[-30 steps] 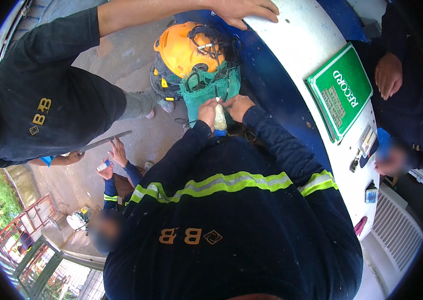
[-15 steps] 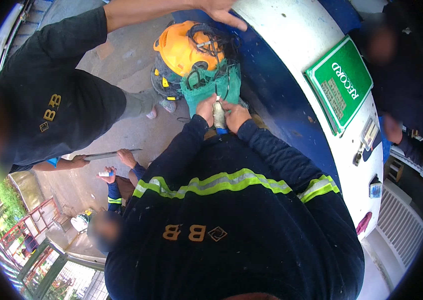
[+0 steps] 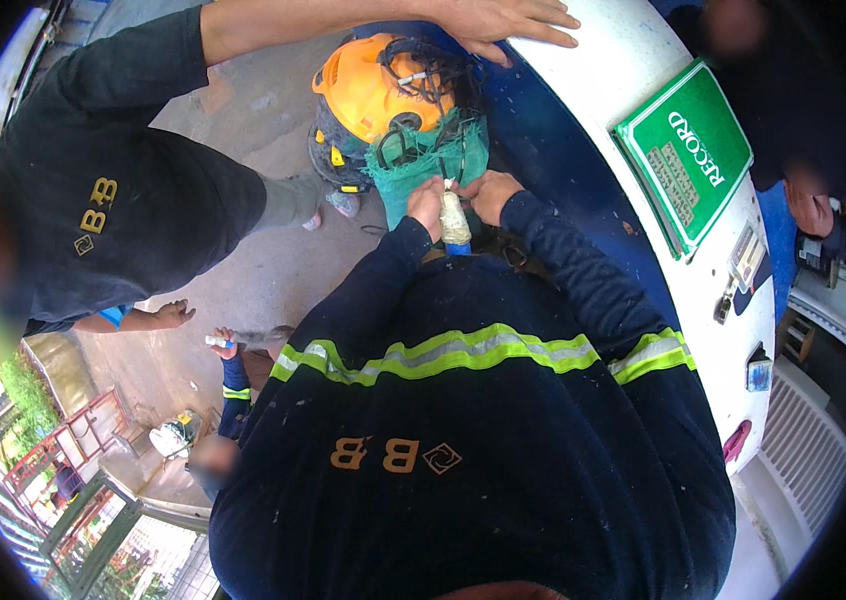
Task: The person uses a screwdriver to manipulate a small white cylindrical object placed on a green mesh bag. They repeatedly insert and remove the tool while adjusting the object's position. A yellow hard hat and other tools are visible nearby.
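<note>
In front of my waist is an off-white, rough-surfaced cylinder [image 3: 453, 217] with a blue lower end and a narrow top. My left hand [image 3: 427, 207] is closed against its upper left side. My right hand [image 3: 492, 197] is at the upper right, its fingers pinched together close to the narrow top; what lies between them is too small to make out. Just beyond my hands sits a green mesh sack [image 3: 405, 185] with dark cords over it.
Beyond the sack stands an orange-domed machine [image 3: 355, 88] with tangled black cable [image 3: 425, 75]. Along the right curves a white-topped blue counter [image 3: 598, 85] bearing a green record book [image 3: 688, 155]. A co-worker's hand [image 3: 513, 22] rests on it. Other people are at left and far right.
My right hand has shifted up and right, off the cylinder's side. The co-worker's hand reaches farther onto the counter. At left, the long flat metal strip has left the outstretched hand.
</note>
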Demonstrator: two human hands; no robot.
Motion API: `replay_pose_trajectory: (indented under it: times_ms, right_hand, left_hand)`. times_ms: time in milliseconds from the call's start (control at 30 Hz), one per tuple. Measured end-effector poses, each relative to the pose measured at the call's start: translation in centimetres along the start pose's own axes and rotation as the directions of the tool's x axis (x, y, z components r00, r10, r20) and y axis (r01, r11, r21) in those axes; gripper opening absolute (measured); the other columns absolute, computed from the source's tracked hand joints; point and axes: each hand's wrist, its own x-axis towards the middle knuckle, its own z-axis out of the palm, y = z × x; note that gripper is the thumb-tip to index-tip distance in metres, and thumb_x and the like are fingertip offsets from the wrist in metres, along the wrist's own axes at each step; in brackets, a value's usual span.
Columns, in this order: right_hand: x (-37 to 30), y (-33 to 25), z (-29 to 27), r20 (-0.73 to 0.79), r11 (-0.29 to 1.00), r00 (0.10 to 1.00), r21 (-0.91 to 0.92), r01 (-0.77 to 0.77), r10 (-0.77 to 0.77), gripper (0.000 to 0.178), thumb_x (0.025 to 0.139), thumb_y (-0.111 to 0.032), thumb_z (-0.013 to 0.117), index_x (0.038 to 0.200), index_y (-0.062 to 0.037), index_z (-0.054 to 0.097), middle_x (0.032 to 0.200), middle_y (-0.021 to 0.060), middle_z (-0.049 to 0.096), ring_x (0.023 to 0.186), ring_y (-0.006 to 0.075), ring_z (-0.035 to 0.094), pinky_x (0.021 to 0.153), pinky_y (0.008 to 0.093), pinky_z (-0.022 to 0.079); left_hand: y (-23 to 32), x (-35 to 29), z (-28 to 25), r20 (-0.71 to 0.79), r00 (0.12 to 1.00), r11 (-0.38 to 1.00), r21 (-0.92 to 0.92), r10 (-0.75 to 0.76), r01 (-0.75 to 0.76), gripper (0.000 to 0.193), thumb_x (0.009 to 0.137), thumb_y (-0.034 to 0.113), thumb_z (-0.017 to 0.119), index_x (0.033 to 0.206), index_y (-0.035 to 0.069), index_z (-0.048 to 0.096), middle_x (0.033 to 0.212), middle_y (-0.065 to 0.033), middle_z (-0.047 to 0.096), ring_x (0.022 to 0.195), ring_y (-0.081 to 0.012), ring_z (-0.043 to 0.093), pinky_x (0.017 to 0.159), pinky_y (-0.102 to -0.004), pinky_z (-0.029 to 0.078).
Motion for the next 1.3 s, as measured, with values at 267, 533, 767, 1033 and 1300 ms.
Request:
replay_pose_trajectory:
  times_ms: [267, 533, 767, 1033, 1300]
  right_hand:
    - [-1.4, -0.6, 1.7, -0.159, 0.992, 0.983, 0.094, -0.080, 0.094, 0.028, 0.075, -0.010, 0.055, 0.099, -0.0179, 0.068, 0.088, 0.0171, 0.063, 0.082, 0.0324, 0.062, 0.077, 0.0355, 0.049]
    - [0.1, 0.1, 6.3, -0.335, 1.000, 0.942, 0.005, -0.027, 0.027, 0.031, 0.072, -0.005, 0.052, 0.097, -0.0135, 0.068, 0.084, 0.0190, 0.063, 0.079, 0.0350, 0.061, 0.076, 0.0407, 0.048]
    - [0.1, -0.8, 8.5, -0.412, 0.898, 0.832, 0.388, -0.208, 0.371, 0.030, 0.074, -0.010, 0.052, 0.101, -0.0077, 0.065, 0.086, 0.0227, 0.062, 0.083, 0.0382, 0.060, 0.079, 0.0429, 0.047]
    - [-0.5, 1.7, 5.4, -0.462, 0.819, 0.782, 0.565, -0.104, 0.419, 0.029, 0.076, -0.012, 0.056, 0.104, -0.0095, 0.064, 0.086, 0.0211, 0.063, 0.081, 0.0342, 0.062, 0.075, 0.0377, 0.049]
    - [-3.4, 0.0, 1.6, -0.278, 0.965, 0.950, 0.254, -0.071, 0.143, 0.027, 0.073, -0.008, 0.057, 0.099, -0.0076, 0.066, 0.092, 0.0209, 0.062, 0.084, 0.0343, 0.061, 0.078, 0.0371, 0.048]
  left_hand:
    - [-0.7, 1.0, -1.0, 0.066, 0.998, 1.000, -0.025, 0.007, -0.005, 0.031, 0.097, 0.022, 0.032, 0.104, -0.003, 0.050, 0.094, -0.0157, 0.058, 0.085, -0.0266, 0.057, 0.078, -0.0392, 0.047]
    - [-1.8, 1.4, -0.6, -0.099, 0.984, 0.987, 0.059, 0.152, -0.146, 0.026, 0.095, 0.018, 0.035, 0.096, -0.001, 0.052, 0.083, -0.0096, 0.055, 0.073, -0.0199, 0.055, 0.069, -0.0330, 0.045]
    - [-1.6, 0.6, 1.0, -0.186, 0.976, 0.993, 0.047, 0.116, -0.109, 0.023, 0.092, 0.014, 0.041, 0.094, -0.003, 0.056, 0.082, -0.0084, 0.060, 0.070, -0.0160, 0.055, 0.063, -0.0284, 0.043]
    - [-0.6, -0.9, 1.6, -0.049, 0.991, 0.986, 0.117, 0.123, -0.117, 0.035, 0.096, 0.025, 0.035, 0.100, -0.003, 0.056, 0.086, -0.0112, 0.060, 0.075, -0.0195, 0.057, 0.070, -0.0312, 0.046]
    - [-0.9, -0.3, 0.7, 0.014, 0.996, 0.996, -0.037, 0.085, -0.084, 0.035, 0.097, 0.026, 0.035, 0.100, -0.004, 0.054, 0.087, -0.0109, 0.058, 0.078, -0.0199, 0.056, 0.072, -0.0324, 0.046]
